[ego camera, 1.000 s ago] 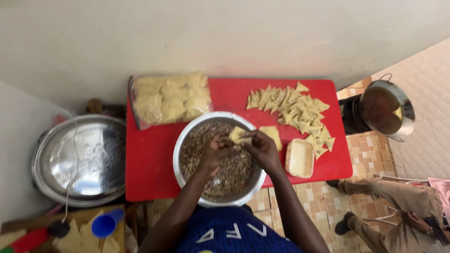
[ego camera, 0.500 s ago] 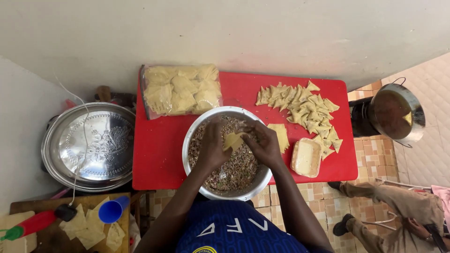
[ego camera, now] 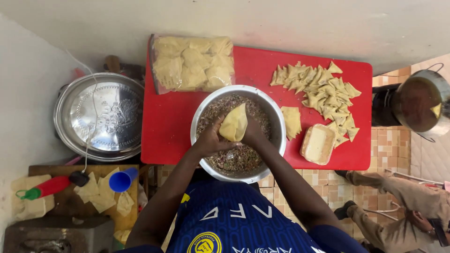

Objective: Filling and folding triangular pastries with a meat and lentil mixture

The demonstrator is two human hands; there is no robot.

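Both my hands are together over a steel bowl [ego camera: 279, 122] of brown minced filling [ego camera: 234, 159] on a red table [ego camera: 173, 122]. My left hand [ego camera: 211, 139] and my right hand [ego camera: 253, 133] pinch a pale yellow pastry sheet folded into a cone [ego camera: 234, 123], its point tilted up and away from me. To the right of the bowl lie a small stack of flat pastry sheets [ego camera: 291, 122], a pile of several folded triangles [ego camera: 321, 91] and a small tub of whitish paste [ego camera: 318, 144].
A clear bag of pastry sheets [ego camera: 192, 63] lies at the table's back left. A round engraved steel tray [ego camera: 101, 117] sits left of the table. A blue cup [ego camera: 123, 179] and pastry scraps [ego camera: 96, 194] rest on a wooden stool. A dark pot [ego camera: 419, 105] stands far right; another person's legs [ego camera: 398, 201] are below it.
The pastry has gone from a small piece held low in the bowl to a taller cone raised between both hands. The camera view has shifted slightly.
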